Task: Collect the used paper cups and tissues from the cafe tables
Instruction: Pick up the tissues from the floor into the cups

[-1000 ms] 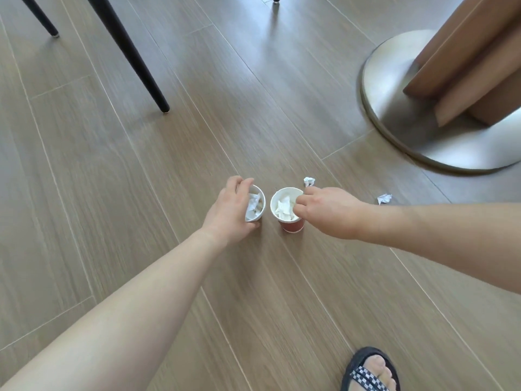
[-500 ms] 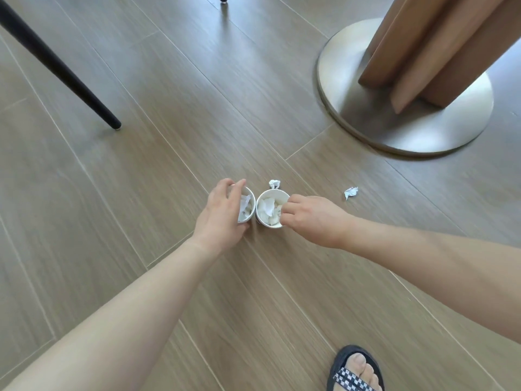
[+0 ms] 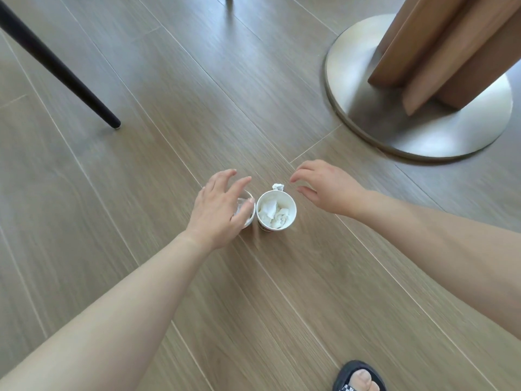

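While only the head view is available, it shows enough: two white paper cups stand upright on the wood-plank floor (image 3: 118, 249), touching or nearly so. The right-hand white paper cup (image 3: 276, 210) is packed with crumpled white tissue and fully visible. The left-hand white paper cup (image 3: 248, 210) also holds tissue but is mostly hidden under the left hand (image 3: 217, 210).

Left hand: fingers (image 3: 225, 176) spread apart, arched over that cup; the thumb looks close to the rim, but I cannot tell if it touches. Not clamped on anything as far as I can see. Right hand (image 3: 329, 190): fingers loosely apart, empty, hovering just right of the full cup and not touching it.

One small crumpled white tissue scrap (image 3: 277, 187) lies on the floor just behind the full cup, between the two hands. Round brushed-metal table base (image 3: 423, 136) with its wooden column sits well apart at upper right; a black chair leg (image 3: 56, 71) stands at upper left. A sandalled foot shows at the bottom edge.

Progress, my read: cups and most tissues gathered, tissue stuffed into cups. Left: the loose scrap, then lifting both cups away. No bin in sight.
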